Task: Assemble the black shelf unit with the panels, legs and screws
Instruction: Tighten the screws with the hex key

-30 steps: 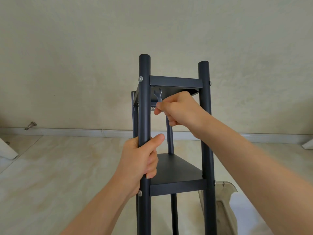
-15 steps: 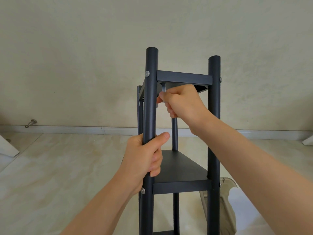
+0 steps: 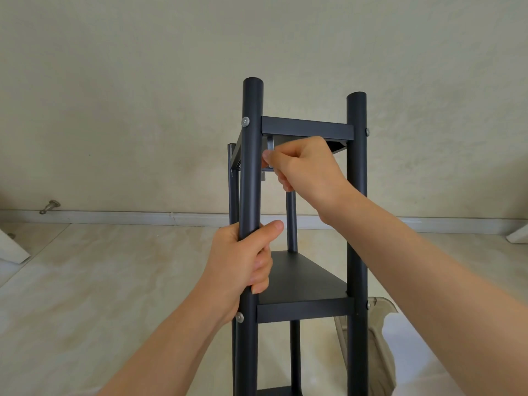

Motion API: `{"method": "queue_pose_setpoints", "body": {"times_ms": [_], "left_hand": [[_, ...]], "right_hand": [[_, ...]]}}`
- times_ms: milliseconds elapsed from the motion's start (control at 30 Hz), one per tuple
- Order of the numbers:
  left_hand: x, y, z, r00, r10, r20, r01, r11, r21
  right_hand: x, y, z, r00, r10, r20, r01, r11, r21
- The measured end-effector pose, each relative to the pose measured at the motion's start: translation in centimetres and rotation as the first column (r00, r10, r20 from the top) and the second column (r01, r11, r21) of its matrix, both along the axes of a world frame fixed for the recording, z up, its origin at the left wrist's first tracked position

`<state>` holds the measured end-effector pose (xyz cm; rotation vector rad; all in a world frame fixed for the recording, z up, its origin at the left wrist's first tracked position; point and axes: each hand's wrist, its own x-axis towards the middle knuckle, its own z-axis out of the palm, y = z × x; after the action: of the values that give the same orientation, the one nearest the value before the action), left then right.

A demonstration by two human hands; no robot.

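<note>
Here, left grip (image 3: 240, 261) clasps the front leg (image 3: 251, 172), right grip (image 3: 308, 170) pinches a wrench (image 3: 270, 144) under top panel (image 3: 307, 128).

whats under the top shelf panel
Under the top panel, the right hand pinches a small grey wrench. Its head and any fastener are hidden behind the panel's front edge.

A black metal shelf unit (image 3: 305, 312) stands upright; its near left leg (image 3: 251, 167) and near right leg (image 3: 356, 195), both round tubes, rise past a top panel (image 3: 307, 128) whose front rail spans them; a second panel (image 3: 300, 278) sits level lower down; silver screws (image 3: 245, 121) show on the near legs' outer faces at each panel; the left hand (image 3: 243, 261) grips the near left leg between the panels; the right hand (image 3: 305, 167) pinches a small grey wrench (image 3: 270, 145) just under the top panel's near left corner.
</note>
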<state>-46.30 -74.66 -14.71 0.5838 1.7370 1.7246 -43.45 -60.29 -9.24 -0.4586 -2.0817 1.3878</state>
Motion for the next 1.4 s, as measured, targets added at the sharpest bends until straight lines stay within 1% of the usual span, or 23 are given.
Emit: {"method": "queue_pose_setpoints", "body": {"times_ms": [267, 567, 800, 1067, 1200, 1300, 1400], "left_hand": [[0.0, -0.1, 0.1, 1.000, -0.028, -0.001, 0.028, 1.000, 0.000], [0.1, -0.2, 0.1, 0.999, -0.036, -0.008, 0.036, 0.999, 0.003], [-0.1, -0.2, 0.1, 0.999, -0.032, -0.013, 0.032, 0.999, 0.002], [-0.3, -0.1, 0.1, 0.999, -0.036, -0.003, 0.036, 0.999, 0.009], [-0.3, -0.1, 0.0, 0.999, -0.038, 0.000, 0.038, 0.999, 0.015], [-0.2, -0.1, 0.0, 0.999, -0.042, -0.001, 0.042, 0.999, 0.015], [-0.1, -0.1, 0.1, 0.999, -0.048, 0.002, 0.048, 0.999, 0.016]], "right_hand": [[-0.6, -0.1, -0.9, 0.999, -0.046, -0.025, 0.049, 0.992, 0.114], [-1.9, -0.2, -2.3, 0.974, -0.135, -0.183, 0.177, 0.956, 0.234], [-2.6, -0.4, -2.6, 0.958, -0.154, -0.240, 0.218, 0.939, 0.267], [-1.3, -0.1, -1.9, 0.981, -0.164, -0.101, 0.185, 0.950, 0.251], [-0.5, 0.1, -1.5, 0.990, -0.123, -0.065, 0.133, 0.976, 0.172], [-0.1, 0.2, -0.9, 0.996, -0.080, -0.037, 0.085, 0.983, 0.161], [0.2, 0.3, -0.3, 0.997, -0.075, -0.036, 0.078, 0.991, 0.111]]}}
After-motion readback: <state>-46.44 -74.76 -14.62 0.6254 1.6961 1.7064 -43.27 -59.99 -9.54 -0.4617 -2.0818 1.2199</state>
